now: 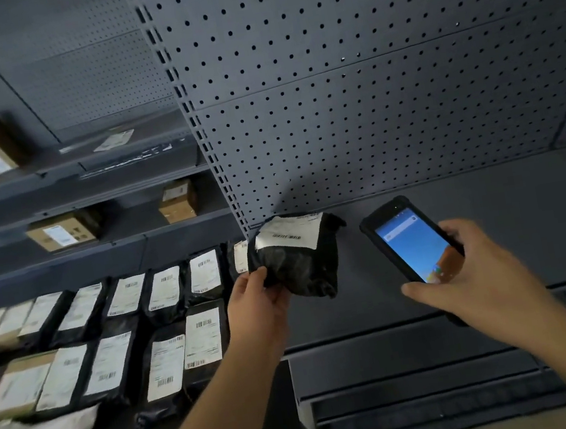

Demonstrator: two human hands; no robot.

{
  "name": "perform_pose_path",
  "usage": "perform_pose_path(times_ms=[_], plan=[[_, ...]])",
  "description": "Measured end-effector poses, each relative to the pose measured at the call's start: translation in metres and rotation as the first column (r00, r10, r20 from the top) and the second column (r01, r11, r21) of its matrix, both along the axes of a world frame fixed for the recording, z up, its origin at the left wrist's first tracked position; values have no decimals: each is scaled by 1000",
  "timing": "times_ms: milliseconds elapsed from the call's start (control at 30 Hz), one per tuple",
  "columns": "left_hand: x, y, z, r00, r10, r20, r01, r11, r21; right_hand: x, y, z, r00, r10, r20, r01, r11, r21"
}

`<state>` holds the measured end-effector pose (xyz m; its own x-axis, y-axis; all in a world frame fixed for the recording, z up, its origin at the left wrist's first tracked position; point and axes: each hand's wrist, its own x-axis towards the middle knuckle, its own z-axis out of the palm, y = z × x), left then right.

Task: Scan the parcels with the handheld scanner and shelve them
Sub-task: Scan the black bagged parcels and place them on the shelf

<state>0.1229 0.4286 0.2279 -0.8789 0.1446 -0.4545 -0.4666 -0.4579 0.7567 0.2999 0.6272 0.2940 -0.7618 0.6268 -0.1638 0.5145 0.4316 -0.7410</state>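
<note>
On shelf (499, 215), rear-left corner by pegboard (365, 88): 1 black poly parcel (297, 264), white label up, lower-left edge pinched by left hand (253, 294), thumb on top. Right hand (471, 276) wrapped round handheld scanner (413, 241), screen lit, just beside parcel, not touching. Step: prob. shelving w/ scan done or pending; screen too blurred to tell. Next: if unscanned, aim scanner at label barcode; else release grip, fetch from labelled parcels laid in rows (124, 327) at left. Cardboard boxes (63, 232) on far shelves.
</note>
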Motion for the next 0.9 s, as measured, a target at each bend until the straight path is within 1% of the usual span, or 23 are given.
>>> perform_pose_path(times_ms=[67,100,133,167,200,233,267,300,367,500,600,667,733,900], plan=[[8,0,-2,1000,-8,-22,8,999,-32,-2,2,-2,1000,15,-4,-15,1000,-5],[10,-1,-4,999,-20,-38,17,997,-79,-2,2,-3,1000,24,-7,-24,1000,-7],[12,-4,-8,998,-37,-57,28,988,-152,-3,2,-4,999,35,-9,-35,999,-10],[14,-7,-12,995,-61,-77,39,966,-256,-3,2,-5,999,47,-7,-47,999,-14],[14,-11,-18,991,-96,-94,53,921,-385,-4,2,-6,998,58,-4,-58,998,-15],[14,-15,-22,984,-145,-101,72,853,-517,-4,2,-7,998,67,-2,-67,998,-15],[14,-18,-26,975,-198,-97,94,772,-628,-5,1,-8,997,74,0,-74,997,-16],[15,-20,-27,966,-245,-88,114,700,-705,-5,0,-9,997,81,-1,-81,997,-18],[18,-22,-26,944,-319,-83,134,601,-788,-4,-1,-12,996,92,-3,-92,996,-22],[15,-19,-27,897,-439,-56,157,434,-887,-2,-4,-15,992,124,-8,-124,991,-41],[12,-15,-31,872,-488,-30,165,351,-922,-1,-8,-14,991,134,-13,-135,990,-32],[12,-14,-34,860,-510,-19,169,321,-932,-1,-10,-14,988,151,-13,-152,988,-29],[13,-15,-35,858,-513,-28,163,323,-932,-1,-14,-14,986,167,-14,-167,986,-24],[17,-39,-31,887,-457,-64,165,444,-881,-7,-31,-13,977,211,-6,-211,977,-5]])
